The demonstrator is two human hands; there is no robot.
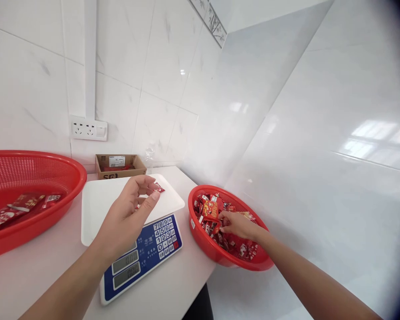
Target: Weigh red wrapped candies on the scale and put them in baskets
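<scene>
My left hand (128,211) is above the white pan (100,200) of a digital scale, its fingers curled toward the thumb. A small red packet (159,187) shows at the fingertips, and a bit of red peeks out between the fingers. My right hand (238,226) reaches into a red plastic basket (206,249) at the edge of the table. Its fingers are bent against small red packets, one being a red and orange packet (210,210). Which packet they grip is hard to see. The scale's blue keypad panel (150,242) faces me, below the left hand.
Another red basket (66,191) on the left holds a few larger red packets (26,202). A cardboard box (120,166) and a clear plastic bottle (150,158) stand against the tiled wall, under a power socket (88,129). The right-hand wall rises close behind the right basket.
</scene>
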